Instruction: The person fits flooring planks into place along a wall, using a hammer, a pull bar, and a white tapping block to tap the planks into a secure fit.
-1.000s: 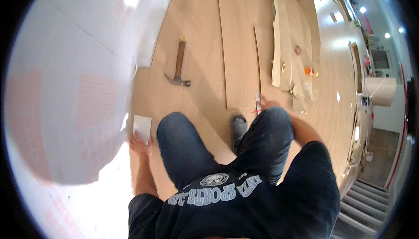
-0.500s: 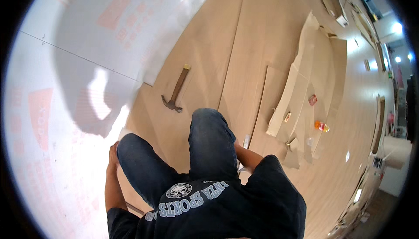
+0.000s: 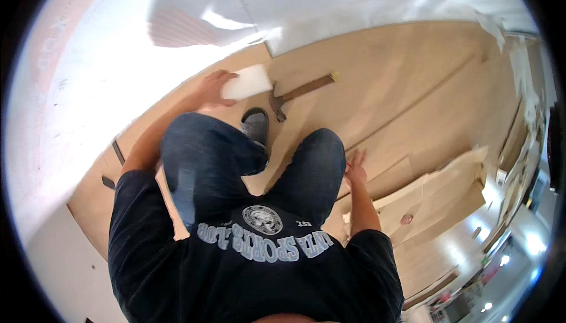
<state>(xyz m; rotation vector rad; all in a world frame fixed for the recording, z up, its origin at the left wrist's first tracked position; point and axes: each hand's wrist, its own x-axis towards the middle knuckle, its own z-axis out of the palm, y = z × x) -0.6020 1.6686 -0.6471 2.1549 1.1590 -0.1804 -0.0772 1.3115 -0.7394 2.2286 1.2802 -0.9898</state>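
Your left hand (image 3: pixel 217 89) is clamped on the white block (image 3: pixel 249 82), just left of the hammer (image 3: pixel 303 89). Your right hand (image 3: pixel 356 173) is right of the hammer, nearer you; I cannot tell whether it grips anything. Cardboard (image 3: pixel 433 193) lies farther right.

Rect. block (image 3: pixel 250 82) was plain white; hammer (image 3: pixel 308 87) had a brn. handle w/ yellowish end & dk. grey head (image 3: pixel 277 105). Floor planks (image 3: pixel 383 81) were lt. tan, cardboard (image 3: pixel 436 184) approx. same, small item (image 3: pixel 406 220) on it reddish, panelling (image 3: pixel 68 34) white w/ pale red print. Tee (image 3: pixel 259 290) was blk. w/ lt. grey lettering (image 3: pixel 272 251) & round emblem (image 3: pixel 262 220), jeans (image 3: pixel 203 164) faded dk. blue, shoe (image 3: pixel 254 127) grey.
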